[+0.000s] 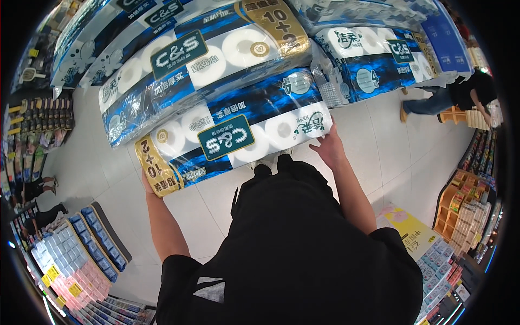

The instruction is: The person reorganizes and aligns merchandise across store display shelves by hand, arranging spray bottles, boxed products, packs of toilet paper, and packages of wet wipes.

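Between my two hands is a long plastic-wrapped C&S toilet roll pack [231, 136], blue and white with a gold end. My left hand [148, 185] grips its gold left end, the fingers mostly hidden by the pack. At the right end my right hand [330, 148] has its fingers at the lower corner, some of them behind the wrap. Directly beyond it lies a similar C&S pack [187, 61] on the stack, gold end to the right. The held pack overlaps or touches this one along its far edge; I cannot tell which.
Another toilet roll pack [365, 65] stands at the stack's right side. A person in jeans [430, 101] is at the far right on the tiled floor [361, 134]. Shelves of tissue packs [69, 256] rise at the lower left. A wooden display rack [459, 203] stands to the right.
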`<state>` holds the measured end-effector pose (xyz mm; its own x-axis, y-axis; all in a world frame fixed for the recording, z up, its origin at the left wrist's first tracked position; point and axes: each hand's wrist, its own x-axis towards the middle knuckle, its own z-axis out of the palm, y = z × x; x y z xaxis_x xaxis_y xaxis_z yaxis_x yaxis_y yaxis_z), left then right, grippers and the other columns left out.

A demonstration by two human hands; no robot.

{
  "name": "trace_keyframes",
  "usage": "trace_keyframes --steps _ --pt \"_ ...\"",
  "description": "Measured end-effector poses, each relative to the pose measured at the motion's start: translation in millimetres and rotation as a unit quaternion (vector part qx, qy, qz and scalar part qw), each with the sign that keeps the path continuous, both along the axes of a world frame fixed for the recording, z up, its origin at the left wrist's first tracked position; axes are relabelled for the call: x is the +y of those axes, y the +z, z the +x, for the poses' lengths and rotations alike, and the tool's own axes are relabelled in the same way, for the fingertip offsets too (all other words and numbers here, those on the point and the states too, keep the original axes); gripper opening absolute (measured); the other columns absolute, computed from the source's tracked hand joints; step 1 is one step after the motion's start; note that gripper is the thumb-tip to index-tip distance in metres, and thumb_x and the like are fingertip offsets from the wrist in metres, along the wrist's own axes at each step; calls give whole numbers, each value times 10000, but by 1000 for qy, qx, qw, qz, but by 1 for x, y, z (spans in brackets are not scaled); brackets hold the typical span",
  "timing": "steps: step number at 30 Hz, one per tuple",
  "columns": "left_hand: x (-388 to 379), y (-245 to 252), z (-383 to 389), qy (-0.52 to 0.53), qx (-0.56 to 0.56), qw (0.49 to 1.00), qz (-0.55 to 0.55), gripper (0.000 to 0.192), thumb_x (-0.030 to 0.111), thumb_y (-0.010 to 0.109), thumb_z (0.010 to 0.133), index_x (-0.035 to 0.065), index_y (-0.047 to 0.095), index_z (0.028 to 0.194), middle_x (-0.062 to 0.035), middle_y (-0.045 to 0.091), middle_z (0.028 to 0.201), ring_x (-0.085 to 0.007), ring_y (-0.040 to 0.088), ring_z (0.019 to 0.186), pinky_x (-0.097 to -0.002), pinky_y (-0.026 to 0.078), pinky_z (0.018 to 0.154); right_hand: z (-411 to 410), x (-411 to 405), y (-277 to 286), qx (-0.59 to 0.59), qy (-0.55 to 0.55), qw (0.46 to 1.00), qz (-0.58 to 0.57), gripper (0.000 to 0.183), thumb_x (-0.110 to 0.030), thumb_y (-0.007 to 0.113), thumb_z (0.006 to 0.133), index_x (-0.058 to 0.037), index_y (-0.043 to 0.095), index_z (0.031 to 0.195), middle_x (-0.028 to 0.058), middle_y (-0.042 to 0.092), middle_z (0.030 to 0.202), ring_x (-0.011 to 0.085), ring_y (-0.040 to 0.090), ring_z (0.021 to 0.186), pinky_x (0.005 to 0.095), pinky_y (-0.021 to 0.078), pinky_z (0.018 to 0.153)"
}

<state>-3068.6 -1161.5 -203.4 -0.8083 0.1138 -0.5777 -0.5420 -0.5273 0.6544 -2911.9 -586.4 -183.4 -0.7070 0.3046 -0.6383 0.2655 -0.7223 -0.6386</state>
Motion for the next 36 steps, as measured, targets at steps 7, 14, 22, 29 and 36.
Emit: trace_keyframes --steps 7,14,22,29,36 --pt "-3 -7 -3 40 -36 997 -60 442 423 431 997 81 566 1243 -80 684 1070 -225 680 893 -366 592 735 -21 -2 -1 -63 89 990 86 771 -569 452 968 -127 155 1525 90 238 1566 333 156 1459 720 82 1081" --pt "-5 -13 -4 5 -48 998 -45 458 453 449 985 87 579 1227 -89 691 1056 -235 685 885 -387 592 743 -20 20 -2 -67 154 983 76 746 -581 472 958 -112 252 1496 76 336 1514 300 237 1426 636 160 1113" --pt "-3 -4 8 20 -37 999 -27 465 414 409 1013 65 538 1292 -88 669 1148 -224 680 951 -378 587 791 -14 28 -13 -48 182 978 91 647 -598 493 943 -167 402 1417 19 475 1391 240 387 1303 548 249 1085" --pt "-63 -65 51 68 -3 995 -78 517 424 416 1013 37 475 1352 -93 602 1255 -211 568 1130 -369 458 974 -10 22 20 -83 191 969 133 724 -601 497 938 -155 299 1473 74 400 1448 320 366 1320 559 263 1082" --pt "-48 -147 175 220 -300 899 -232 278 373 598 910 158 577 1085 8 607 1066 -147 568 1031 -398 417 846 40 66 43 -70 109 983 129 761 -508 450 982 -147 84 1543 197 325 1518 390 406 1326 521 335 1074"
